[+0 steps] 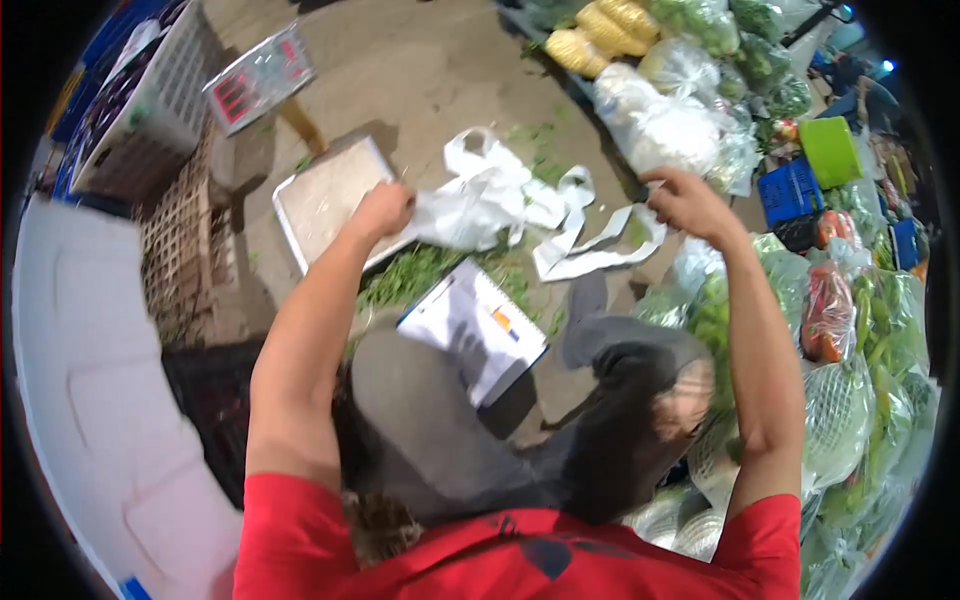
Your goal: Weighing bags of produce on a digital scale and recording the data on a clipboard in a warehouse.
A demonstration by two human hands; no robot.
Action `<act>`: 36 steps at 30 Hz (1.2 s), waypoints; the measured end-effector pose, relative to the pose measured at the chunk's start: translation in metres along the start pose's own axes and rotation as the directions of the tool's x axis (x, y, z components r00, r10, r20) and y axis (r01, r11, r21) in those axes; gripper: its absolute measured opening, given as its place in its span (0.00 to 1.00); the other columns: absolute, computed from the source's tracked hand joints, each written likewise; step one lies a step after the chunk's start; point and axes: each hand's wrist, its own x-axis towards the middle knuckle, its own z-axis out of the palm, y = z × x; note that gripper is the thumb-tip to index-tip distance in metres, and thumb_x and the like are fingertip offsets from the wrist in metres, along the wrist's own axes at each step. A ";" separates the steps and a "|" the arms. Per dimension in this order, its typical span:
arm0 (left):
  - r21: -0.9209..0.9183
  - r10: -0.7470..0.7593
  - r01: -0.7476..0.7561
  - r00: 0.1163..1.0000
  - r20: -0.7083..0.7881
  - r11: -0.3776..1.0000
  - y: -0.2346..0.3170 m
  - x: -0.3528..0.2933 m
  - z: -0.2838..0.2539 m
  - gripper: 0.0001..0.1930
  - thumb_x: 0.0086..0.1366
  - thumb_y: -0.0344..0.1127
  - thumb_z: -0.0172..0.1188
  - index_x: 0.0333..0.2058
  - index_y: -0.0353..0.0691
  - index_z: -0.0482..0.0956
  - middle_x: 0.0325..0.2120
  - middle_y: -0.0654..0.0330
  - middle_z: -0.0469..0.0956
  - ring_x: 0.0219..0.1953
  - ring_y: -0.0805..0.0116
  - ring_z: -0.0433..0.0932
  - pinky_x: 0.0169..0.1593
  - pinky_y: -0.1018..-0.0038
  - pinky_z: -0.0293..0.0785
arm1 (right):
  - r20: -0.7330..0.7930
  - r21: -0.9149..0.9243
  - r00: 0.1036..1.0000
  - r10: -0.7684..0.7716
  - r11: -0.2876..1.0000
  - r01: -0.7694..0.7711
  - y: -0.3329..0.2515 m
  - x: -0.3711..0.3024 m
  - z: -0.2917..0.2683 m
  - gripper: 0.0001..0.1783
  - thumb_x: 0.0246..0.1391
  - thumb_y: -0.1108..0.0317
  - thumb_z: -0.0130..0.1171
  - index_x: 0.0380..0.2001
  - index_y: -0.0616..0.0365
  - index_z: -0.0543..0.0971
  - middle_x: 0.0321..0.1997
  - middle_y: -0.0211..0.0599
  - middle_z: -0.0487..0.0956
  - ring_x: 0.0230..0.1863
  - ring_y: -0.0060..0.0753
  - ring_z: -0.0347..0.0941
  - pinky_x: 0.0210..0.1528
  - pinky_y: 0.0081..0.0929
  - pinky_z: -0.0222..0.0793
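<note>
My left hand (pixel 385 208) is closed in a fist on the edge of a white plastic bag (pixel 470 215), beside the pan of a floor scale (pixel 335 200). The bag stretches right from the fist, and its crumpled part lies on the floor. My right hand (pixel 690 205) is bent with its fingers drawn together, and a small dark bit shows at the fingertips. What it pinches, if anything, I cannot make out. Just below it lie looped white plastic strips (pixel 600 262). A clipboard with white paper (pixel 480 325) lies between my knees and the bag.
The scale's display (pixel 260 80) stands on a post at the upper left. Crates (pixel 150 130) and a white foam box (pixel 110 400) line the left. Loose green leaves (pixel 415 275) lie by the scale. Bagged vegetables (pixel 690 130) crowd the right, with a blue basket (pixel 790 192) among them.
</note>
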 end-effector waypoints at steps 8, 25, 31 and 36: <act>0.007 0.088 -0.090 0.983 0.159 0.996 -0.018 0.056 0.003 0.13 0.56 0.34 0.59 0.41 0.45 0.84 0.46 0.53 0.79 0.51 0.47 0.75 0.54 0.51 0.74 | -0.338 0.042 0.941 0.015 0.999 -0.001 0.093 0.168 -0.080 0.19 0.57 0.65 0.55 0.47 0.65 0.81 0.30 0.44 0.83 0.27 0.32 0.81 0.34 0.32 0.77; -0.766 0.047 -0.025 0.999 0.007 0.642 0.246 0.234 -0.008 0.47 0.55 0.40 0.71 0.70 0.38 0.55 0.65 0.41 0.61 0.68 0.44 0.61 0.70 0.59 0.58 | -0.904 -0.321 0.289 -0.315 0.947 0.028 0.152 0.371 -0.374 0.25 0.54 0.64 0.56 0.55 0.64 0.75 0.54 0.57 0.77 0.58 0.55 0.73 0.62 0.44 0.67; -0.594 0.200 -0.230 0.973 -0.117 0.771 0.387 0.335 -0.100 0.62 0.48 0.51 0.77 0.73 0.43 0.43 0.69 0.25 0.38 0.71 0.28 0.46 0.71 0.51 0.52 | -0.810 -0.284 0.561 -0.171 0.952 -0.119 0.107 0.427 -0.402 0.30 0.57 0.65 0.55 0.64 0.53 0.66 0.65 0.44 0.68 0.66 0.53 0.64 0.65 0.51 0.63; -0.359 0.171 -0.091 0.965 0.198 0.929 0.450 0.371 -0.053 0.64 0.47 0.65 0.73 0.74 0.50 0.42 0.69 0.24 0.24 0.68 0.13 0.37 0.72 0.45 0.49 | -0.597 -0.316 0.802 -0.019 0.924 -0.214 0.101 0.444 -0.421 0.30 0.57 0.66 0.57 0.64 0.52 0.67 0.68 0.41 0.67 0.71 0.49 0.60 0.70 0.62 0.50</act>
